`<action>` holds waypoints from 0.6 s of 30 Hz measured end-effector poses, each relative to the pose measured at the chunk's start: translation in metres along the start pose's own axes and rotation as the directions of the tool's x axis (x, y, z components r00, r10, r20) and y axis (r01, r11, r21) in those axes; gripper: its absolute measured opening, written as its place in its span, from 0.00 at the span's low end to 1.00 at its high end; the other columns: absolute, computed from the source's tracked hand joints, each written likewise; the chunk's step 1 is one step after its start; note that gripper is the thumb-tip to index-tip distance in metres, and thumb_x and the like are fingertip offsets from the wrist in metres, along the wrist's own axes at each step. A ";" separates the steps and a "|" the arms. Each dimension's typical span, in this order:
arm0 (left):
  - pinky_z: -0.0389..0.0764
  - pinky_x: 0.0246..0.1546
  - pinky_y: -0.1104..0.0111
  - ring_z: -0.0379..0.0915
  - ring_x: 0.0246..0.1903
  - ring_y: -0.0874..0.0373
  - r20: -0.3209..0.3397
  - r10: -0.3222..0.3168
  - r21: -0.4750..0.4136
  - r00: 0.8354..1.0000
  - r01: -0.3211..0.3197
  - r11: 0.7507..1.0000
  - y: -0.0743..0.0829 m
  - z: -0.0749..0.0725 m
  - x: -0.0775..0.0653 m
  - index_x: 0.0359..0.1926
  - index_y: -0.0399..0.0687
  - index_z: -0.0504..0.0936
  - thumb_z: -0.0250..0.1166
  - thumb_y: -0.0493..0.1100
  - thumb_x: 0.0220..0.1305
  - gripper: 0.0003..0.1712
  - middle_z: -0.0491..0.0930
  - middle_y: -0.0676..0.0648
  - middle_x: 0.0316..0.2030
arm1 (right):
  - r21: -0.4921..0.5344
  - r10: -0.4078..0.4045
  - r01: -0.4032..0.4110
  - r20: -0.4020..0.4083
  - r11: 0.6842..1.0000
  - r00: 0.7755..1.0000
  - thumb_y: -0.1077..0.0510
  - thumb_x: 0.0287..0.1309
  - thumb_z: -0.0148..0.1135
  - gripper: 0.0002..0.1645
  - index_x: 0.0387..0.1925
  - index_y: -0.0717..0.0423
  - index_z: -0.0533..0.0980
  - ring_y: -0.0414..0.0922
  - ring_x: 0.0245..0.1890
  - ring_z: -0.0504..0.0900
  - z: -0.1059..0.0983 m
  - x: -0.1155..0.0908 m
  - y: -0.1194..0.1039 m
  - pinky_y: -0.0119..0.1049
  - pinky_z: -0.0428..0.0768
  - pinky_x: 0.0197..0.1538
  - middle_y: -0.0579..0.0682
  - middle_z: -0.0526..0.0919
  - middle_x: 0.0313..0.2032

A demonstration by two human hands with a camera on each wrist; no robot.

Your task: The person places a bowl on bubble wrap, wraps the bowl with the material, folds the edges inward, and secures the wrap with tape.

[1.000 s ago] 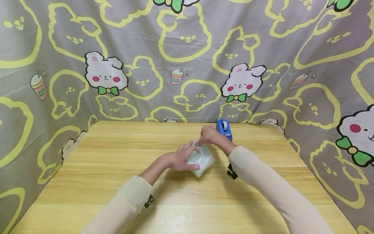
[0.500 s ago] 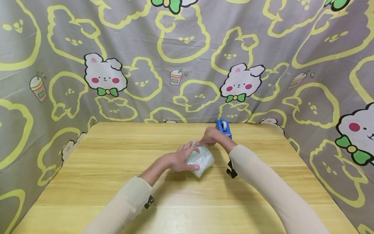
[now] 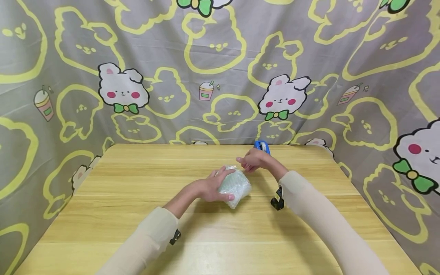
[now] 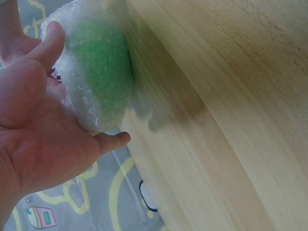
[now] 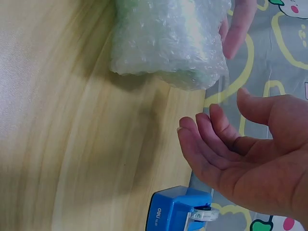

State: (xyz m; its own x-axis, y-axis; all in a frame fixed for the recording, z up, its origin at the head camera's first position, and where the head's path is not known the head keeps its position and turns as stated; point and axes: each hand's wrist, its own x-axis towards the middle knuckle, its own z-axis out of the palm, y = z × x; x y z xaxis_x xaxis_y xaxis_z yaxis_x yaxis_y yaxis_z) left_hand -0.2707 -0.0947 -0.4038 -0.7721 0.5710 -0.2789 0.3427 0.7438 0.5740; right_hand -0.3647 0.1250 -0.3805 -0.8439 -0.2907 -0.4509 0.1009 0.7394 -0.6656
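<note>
A bubble-wrapped package (image 3: 238, 188), with green showing through the wrap in the left wrist view, sits on the wooden table near its middle. My left hand (image 3: 210, 188) grips it from the left, thumb on the near side and fingers over the top and far side. In the right wrist view my right hand (image 5: 255, 154) hangs free beside the package, its fingers loosely bent and nothing between them. A visible gap separates those fingertips from the wrap. Just beyond the right hand stands a blue tape dispenser (image 5: 178, 207) with a roll of tape in it.
The wooden table (image 3: 165, 225) runs back to a grey curtain (image 3: 220, 46) printed with yellow outlines and white rabbits. It hangs on the left, back and right sides. From the head, my right hand partly covers the dispenser.
My right hand has drawn off the package's far top corner, moving right, and its fingers have loosened. My left hand and the package have stayed in place.
</note>
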 end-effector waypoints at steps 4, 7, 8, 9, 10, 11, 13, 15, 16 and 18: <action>0.52 0.75 0.39 0.29 0.80 0.36 0.001 -0.023 -0.008 1.000 0.023 1.000 0.002 0.000 -0.001 0.81 0.65 0.43 0.65 0.64 0.67 0.53 0.32 0.41 0.82 | 0.030 -0.026 0.026 -0.004 0.999 1.000 0.44 0.73 0.57 0.31 0.50 0.71 0.81 0.51 0.46 0.87 0.002 -0.001 0.002 0.45 0.84 0.56 0.62 0.85 0.50; 0.54 0.75 0.41 0.32 0.80 0.37 -0.005 -0.031 -0.009 1.000 0.031 0.999 0.003 0.000 -0.001 0.82 0.63 0.39 0.65 0.65 0.66 0.56 0.34 0.41 0.82 | 0.053 -0.036 0.036 -0.007 0.998 0.999 0.42 0.72 0.58 0.32 0.50 0.70 0.81 0.51 0.46 0.87 0.005 -0.003 0.003 0.44 0.85 0.55 0.61 0.86 0.48; 0.55 0.74 0.42 0.35 0.80 0.37 -0.008 -0.033 -0.007 0.999 0.033 0.999 0.002 0.000 -0.001 0.82 0.62 0.38 0.66 0.65 0.65 0.58 0.35 0.40 0.82 | 0.055 -0.039 0.040 -0.008 0.998 0.999 0.41 0.71 0.59 0.32 0.50 0.69 0.82 0.51 0.45 0.87 0.007 -0.003 0.003 0.44 0.85 0.55 0.60 0.86 0.47; 0.57 0.74 0.42 0.37 0.79 0.37 -0.010 -0.034 -0.004 0.999 0.034 0.999 0.002 0.000 -0.001 0.82 0.61 0.37 0.66 0.65 0.65 0.59 0.37 0.40 0.82 | 0.057 -0.044 0.045 -0.012 0.997 0.999 0.41 0.71 0.60 0.31 0.49 0.68 0.82 0.50 0.45 0.87 0.008 -0.004 0.002 0.43 0.85 0.55 0.59 0.86 0.46; 0.58 0.74 0.43 0.40 0.79 0.38 -0.013 -0.035 0.000 0.999 0.035 0.999 0.002 0.000 -0.001 0.81 0.60 0.36 0.66 0.65 0.64 0.60 0.38 0.39 0.81 | 0.054 -0.052 0.053 -0.016 0.997 0.999 0.42 0.70 0.60 0.30 0.48 0.68 0.82 0.50 0.44 0.87 0.008 -0.004 0.002 0.43 0.85 0.54 0.58 0.86 0.45; 0.59 0.74 0.44 0.42 0.79 0.38 -0.014 -0.037 0.007 0.999 0.037 0.999 0.003 0.000 -0.001 0.81 0.58 0.36 0.66 0.66 0.64 0.60 0.39 0.38 0.81 | 0.050 -0.060 0.062 -0.023 0.997 0.998 0.43 0.70 0.61 0.28 0.47 0.67 0.82 0.49 0.43 0.87 0.009 -0.005 0.001 0.43 0.85 0.54 0.58 0.86 0.44; 0.60 0.74 0.44 0.43 0.78 0.39 -0.012 -0.045 0.025 0.999 0.045 0.999 0.003 -0.001 -0.001 0.81 0.56 0.36 0.66 0.66 0.64 0.61 0.39 0.39 0.81 | 0.040 -0.079 0.081 -0.036 0.996 0.996 0.46 0.70 0.62 0.24 0.43 0.66 0.82 0.47 0.41 0.87 0.010 -0.006 0.000 0.44 0.85 0.53 0.56 0.85 0.42; 0.59 0.74 0.45 0.41 0.79 0.39 -0.003 -0.053 0.044 0.999 0.053 0.998 0.004 -0.003 -0.001 0.82 0.56 0.36 0.65 0.67 0.65 0.61 0.37 0.40 0.82 | 0.040 -0.095 0.097 -0.053 0.994 0.994 0.48 0.69 0.63 0.20 0.39 0.65 0.80 0.46 0.38 0.86 0.011 -0.006 -0.002 0.44 0.86 0.52 0.54 0.83 0.40; 0.57 0.75 0.45 0.38 0.79 0.39 0.003 -0.057 0.054 0.998 0.057 0.997 0.004 -0.003 -0.001 0.82 0.55 0.36 0.64 0.67 0.65 0.61 0.36 0.41 0.82 | 0.039 -0.099 0.101 -0.058 0.994 0.993 0.49 0.69 0.63 0.19 0.37 0.64 0.80 0.45 0.38 0.86 0.011 -0.006 -0.002 0.44 0.86 0.52 0.53 0.83 0.39; 0.55 0.76 0.45 0.35 0.80 0.39 0.018 -0.065 0.070 0.998 0.063 0.996 0.006 -0.005 0.000 0.82 0.55 0.35 0.64 0.67 0.66 0.60 0.34 0.43 0.82 | 0.044 -0.101 0.104 -0.065 0.994 0.993 0.50 0.69 0.63 0.17 0.35 0.63 0.79 0.45 0.37 0.86 0.012 -0.007 -0.003 0.43 0.86 0.52 0.52 0.81 0.37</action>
State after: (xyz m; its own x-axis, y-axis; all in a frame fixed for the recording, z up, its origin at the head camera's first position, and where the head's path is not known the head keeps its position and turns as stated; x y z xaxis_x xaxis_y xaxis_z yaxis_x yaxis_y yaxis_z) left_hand -0.2712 -0.0921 -0.3968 -0.7828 0.5279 -0.3295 0.3296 0.8009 0.4999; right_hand -0.3532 0.1178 -0.3827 -0.8821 -0.3242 -0.3417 0.0356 0.6774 -0.7347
